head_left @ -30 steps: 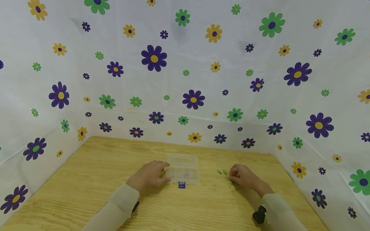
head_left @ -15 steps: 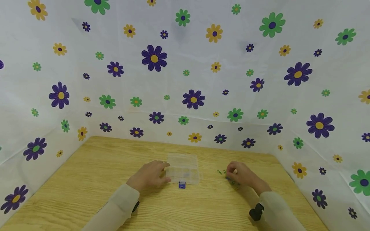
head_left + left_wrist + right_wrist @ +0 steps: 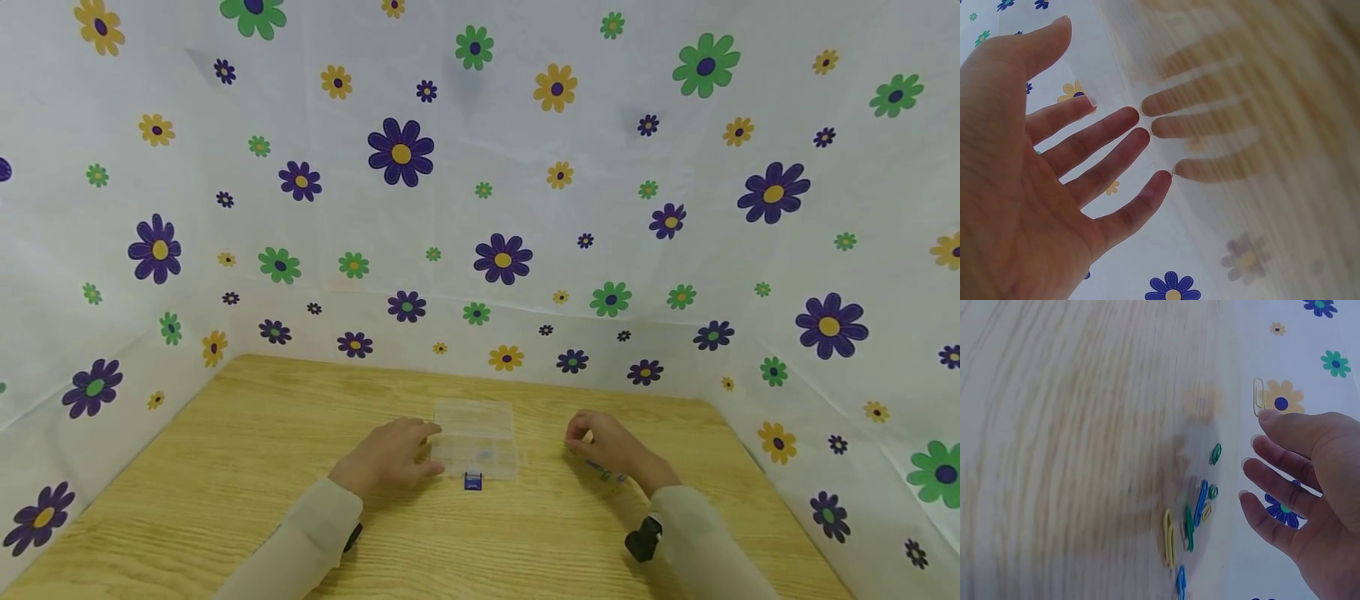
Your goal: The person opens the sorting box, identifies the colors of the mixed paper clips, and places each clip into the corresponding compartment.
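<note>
A clear plastic box (image 3: 475,419), divided into compartments, lies opened out on the table with a blue latch (image 3: 473,481) at its front. My left hand (image 3: 386,457) rests at the box's left side, fingers extended; in the left wrist view its fingertips meet their reflections on the glossy tabletop. Between thumb and finger, my right hand (image 3: 617,448) pinches a yellow paper clip (image 3: 1255,397), held up off the table. Below that hand are several loose paper clips, among them a yellow clip (image 3: 1168,537), a blue clip (image 3: 1200,503) and a green clip (image 3: 1215,454).
The wood-grain table (image 3: 480,550) meets a white flowered cloth (image 3: 450,217) at the back and both sides. A dark wrist device (image 3: 643,540) sits by the right cuff. A bluish spot shows inside one box compartment.
My right hand has lifted from the paper clips and moved left toward the box, carrying the yellow clip. The left hand and the box have stayed where they were.
</note>
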Demonstrator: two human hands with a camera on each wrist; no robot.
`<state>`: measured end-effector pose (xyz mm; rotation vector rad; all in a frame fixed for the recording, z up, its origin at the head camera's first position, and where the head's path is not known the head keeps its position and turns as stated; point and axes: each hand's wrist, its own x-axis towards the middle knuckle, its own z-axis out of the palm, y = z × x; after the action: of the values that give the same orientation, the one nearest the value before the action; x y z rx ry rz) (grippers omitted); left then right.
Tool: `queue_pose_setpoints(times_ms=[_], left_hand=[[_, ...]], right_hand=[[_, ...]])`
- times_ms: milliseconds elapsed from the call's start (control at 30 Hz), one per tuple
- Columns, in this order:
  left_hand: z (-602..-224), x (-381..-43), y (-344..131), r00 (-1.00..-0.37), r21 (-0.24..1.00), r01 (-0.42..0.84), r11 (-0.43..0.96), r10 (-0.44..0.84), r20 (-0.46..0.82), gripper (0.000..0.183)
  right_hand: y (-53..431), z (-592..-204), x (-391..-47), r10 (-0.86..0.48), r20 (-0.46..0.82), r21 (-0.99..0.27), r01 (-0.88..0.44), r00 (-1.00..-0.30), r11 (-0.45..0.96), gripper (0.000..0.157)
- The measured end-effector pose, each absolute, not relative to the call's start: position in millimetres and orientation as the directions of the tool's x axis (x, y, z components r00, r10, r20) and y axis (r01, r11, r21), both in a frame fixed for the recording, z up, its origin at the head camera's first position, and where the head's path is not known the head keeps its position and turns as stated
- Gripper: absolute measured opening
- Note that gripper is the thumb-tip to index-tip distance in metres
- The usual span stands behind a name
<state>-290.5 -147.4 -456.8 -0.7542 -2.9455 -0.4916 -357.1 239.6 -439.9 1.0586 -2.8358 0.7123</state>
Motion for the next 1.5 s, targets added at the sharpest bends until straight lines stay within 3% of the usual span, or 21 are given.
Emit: queue_pose_setpoints(times_ms=[400,1500], left_hand=[[-456,-292,-147,-0.882,0.295,0.471,0.832,0.454,0.126,0.061],[-457,-290,-147,-0.883,0.296,0.468,0.833,0.449,0.134,0.061]], right_hand=[[221,-437,-359,-0.635,0.224,-0.395,-0.665,-0.739,0.634,0.009],[170,-438,-358,-0.651,0.173,-0.445,-0.648,-0.739,0.618,0.009]])
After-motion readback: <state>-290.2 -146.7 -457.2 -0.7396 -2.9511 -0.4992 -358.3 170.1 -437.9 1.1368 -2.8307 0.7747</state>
